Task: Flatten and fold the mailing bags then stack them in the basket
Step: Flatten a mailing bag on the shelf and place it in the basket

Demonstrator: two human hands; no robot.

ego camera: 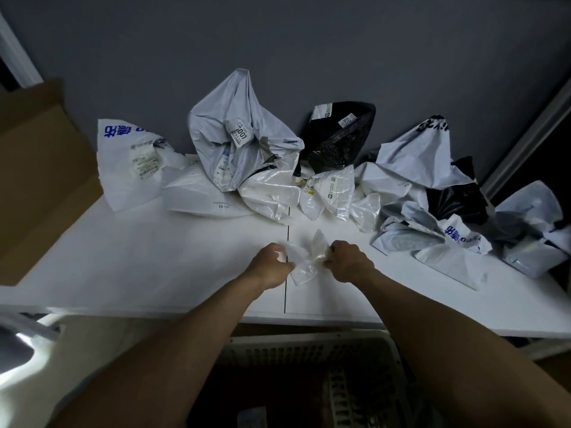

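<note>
Clenching bag (306, 260), seemingly, left hand (272, 267), right hand (349, 262)

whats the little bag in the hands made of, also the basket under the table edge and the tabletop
Small bag: thin translucent plastic film, it seems; it crumples softly and glints where the left hand and right hand pinch it.
Basket: rigid white plastic, probably moulded; regular slots pierce its wall.
Table: smooth matt white board, perhaps laminate; its core does not show.

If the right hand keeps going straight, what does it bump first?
Beyond the small clear bag it grips, the right hand would probably meet the shiny white bag at the pile's front, though depth is unclear.
</note>
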